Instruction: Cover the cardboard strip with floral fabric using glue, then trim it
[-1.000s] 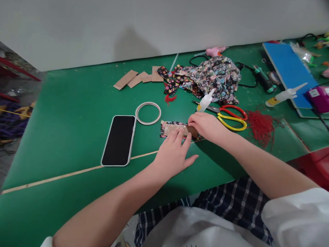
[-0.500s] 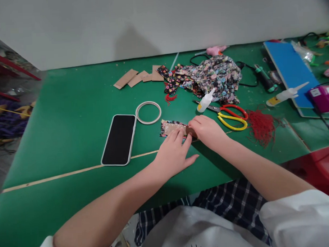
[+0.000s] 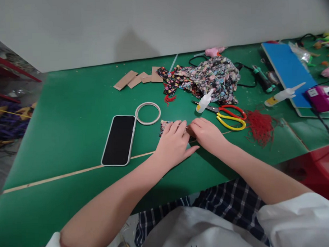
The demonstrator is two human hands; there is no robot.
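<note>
Green table (image 3: 72,116), floral fabric (image 3: 164,127) under outstretched left hand (image 3: 172,147), brown card (image 3: 190,131) just beside, pinched in grip of right hand (image 3: 208,135)

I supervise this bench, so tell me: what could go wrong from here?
The left hand covers much of the patterned strip, so it could shift unnoticed. The right hand might brush the scissors lying just beyond it. Loose red threads close to the right forearm might cling to it.

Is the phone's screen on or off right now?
Off, it appears: the phone screen is plain black, with nothing lit on it.
</note>
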